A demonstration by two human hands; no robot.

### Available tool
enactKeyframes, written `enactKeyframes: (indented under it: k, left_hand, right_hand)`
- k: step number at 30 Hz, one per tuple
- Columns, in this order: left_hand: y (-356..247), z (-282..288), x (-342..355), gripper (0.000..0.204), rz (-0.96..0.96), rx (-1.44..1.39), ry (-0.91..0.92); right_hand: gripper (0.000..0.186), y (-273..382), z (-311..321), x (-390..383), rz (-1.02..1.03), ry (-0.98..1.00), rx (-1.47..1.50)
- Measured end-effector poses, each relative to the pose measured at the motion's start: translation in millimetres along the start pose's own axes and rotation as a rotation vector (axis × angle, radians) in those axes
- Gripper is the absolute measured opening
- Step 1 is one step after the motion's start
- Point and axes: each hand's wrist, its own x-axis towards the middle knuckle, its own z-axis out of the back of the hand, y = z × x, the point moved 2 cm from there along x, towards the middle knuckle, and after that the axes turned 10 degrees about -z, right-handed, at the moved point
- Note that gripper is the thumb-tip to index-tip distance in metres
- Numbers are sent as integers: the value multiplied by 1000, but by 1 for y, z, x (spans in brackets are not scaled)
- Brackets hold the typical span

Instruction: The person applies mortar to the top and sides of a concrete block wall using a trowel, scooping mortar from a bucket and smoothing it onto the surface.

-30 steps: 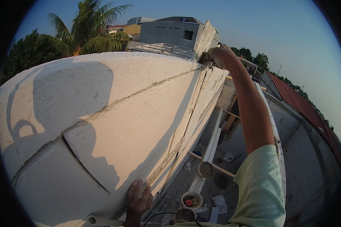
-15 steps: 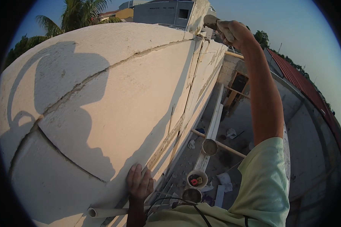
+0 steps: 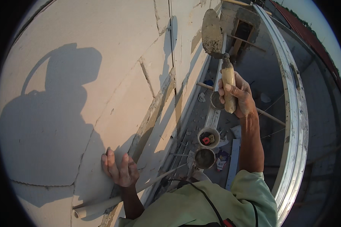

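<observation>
My right hand (image 3: 238,96) grips the wooden handle (image 3: 229,77) of a trowel with a rounded, mortar-smeared blade (image 3: 212,30). It holds the trowel upright, just right of the pale block wall (image 3: 57,143), which has cracks and rough filled joints. My left hand (image 3: 120,168) rests its slightly bent, parted fingers on the wall, at the lower left beside a joint (image 3: 151,117). A pale pipe (image 3: 98,205) lies across the wall's lower part, below that hand. The shadow of my head and shoulders falls on the wall.
Below are a bucket with red items (image 3: 214,138), a mortar bucket (image 3: 204,160), another bucket behind my right hand, scattered bags (image 3: 221,160), planks (image 3: 233,162) and poles (image 3: 272,118). A long silver beam (image 3: 291,113) runs along the right. Beyond are a framed doorway (image 3: 241,34) and a red roof (image 3: 326,68).
My right hand has come down and nearer from the far wall top, swinging the trowel upright. The view has tilted down. My left hand stays on the wall.
</observation>
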Motion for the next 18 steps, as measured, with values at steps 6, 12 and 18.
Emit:
enactKeyframes:
  k: [6, 12, 18]
  left_hand:
    - [0, -2, 8, 24, -106, 122, 47]
    - [-96, -93, -111, 23, 277, -694, 388]
    - [-203, -147, -355, 40, 584, -853, 1078]
  right_hand:
    - [48, -217, 106, -87, -613, -234, -140]
    - [47, -429, 220, -232, -1076, -474, -537]
    - [53, -527, 284, -301, -1353, -226, -1232]
